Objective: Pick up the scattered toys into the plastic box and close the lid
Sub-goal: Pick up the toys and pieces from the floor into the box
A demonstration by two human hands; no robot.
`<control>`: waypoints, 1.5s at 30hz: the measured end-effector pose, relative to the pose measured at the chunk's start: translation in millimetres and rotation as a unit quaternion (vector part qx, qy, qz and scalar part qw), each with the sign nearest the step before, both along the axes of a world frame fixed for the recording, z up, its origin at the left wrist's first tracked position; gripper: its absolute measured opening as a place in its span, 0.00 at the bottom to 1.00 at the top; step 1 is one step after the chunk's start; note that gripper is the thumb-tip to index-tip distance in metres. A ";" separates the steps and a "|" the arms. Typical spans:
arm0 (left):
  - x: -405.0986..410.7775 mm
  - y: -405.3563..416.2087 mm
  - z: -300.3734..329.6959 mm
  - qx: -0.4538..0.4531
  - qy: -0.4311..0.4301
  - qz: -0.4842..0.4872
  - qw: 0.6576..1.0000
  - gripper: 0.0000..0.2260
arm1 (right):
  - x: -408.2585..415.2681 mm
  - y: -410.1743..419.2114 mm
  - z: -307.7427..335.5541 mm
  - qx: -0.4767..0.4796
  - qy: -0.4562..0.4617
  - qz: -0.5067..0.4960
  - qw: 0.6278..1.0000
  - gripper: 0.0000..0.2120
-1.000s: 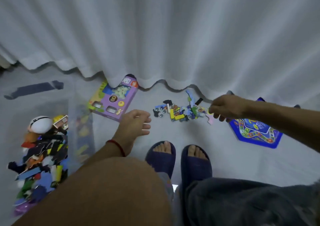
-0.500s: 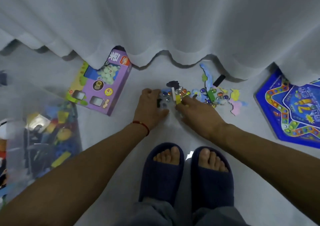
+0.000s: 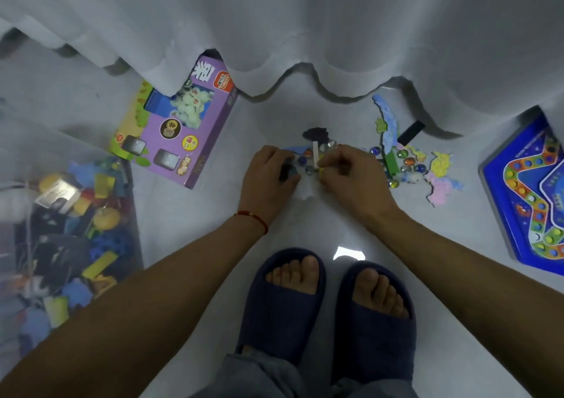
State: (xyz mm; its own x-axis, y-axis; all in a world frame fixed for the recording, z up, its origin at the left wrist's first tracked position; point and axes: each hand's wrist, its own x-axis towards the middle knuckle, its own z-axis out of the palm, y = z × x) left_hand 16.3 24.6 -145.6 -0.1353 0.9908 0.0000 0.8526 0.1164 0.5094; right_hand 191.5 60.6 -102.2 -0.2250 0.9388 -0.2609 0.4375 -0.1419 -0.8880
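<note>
A clear plastic box stands open at the left, filled with several colourful toys. Small toys lie scattered on the floor ahead: glass marbles, foam puzzle pieces, a white block and a black piece. My left hand rests on the floor at the pile's left edge, fingers curled around a dark small toy. My right hand is beside it, fingers pinched on a yellow piece. No lid is in sight.
A purple toy carton lies between the box and the pile, partly under the white curtain. A blue board game lies at the right. My feet in dark slippers stand just behind my hands.
Both hands came together onto the toy pile and closed on small pieces. The view dropped closer to the floor.
</note>
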 end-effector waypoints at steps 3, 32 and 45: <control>-1.1 -5.7 -0.1 0.016 0.004 0.009 1.000 0.12 | -11.2 18.9 7.4 -0.220 0.139 -0.130 0.957 0.08; -19.1 -29.5 2.2 -0.049 -0.076 0.152 0.984 0.04 | -7.9 -13.3 -18.8 0.339 -0.400 0.311 0.792 0.16; -31.2 -71.3 46.1 -0.148 -0.231 0.242 0.931 0.07 | 35.1 -7.3 134.6 -0.368 0.141 -0.038 0.918 0.07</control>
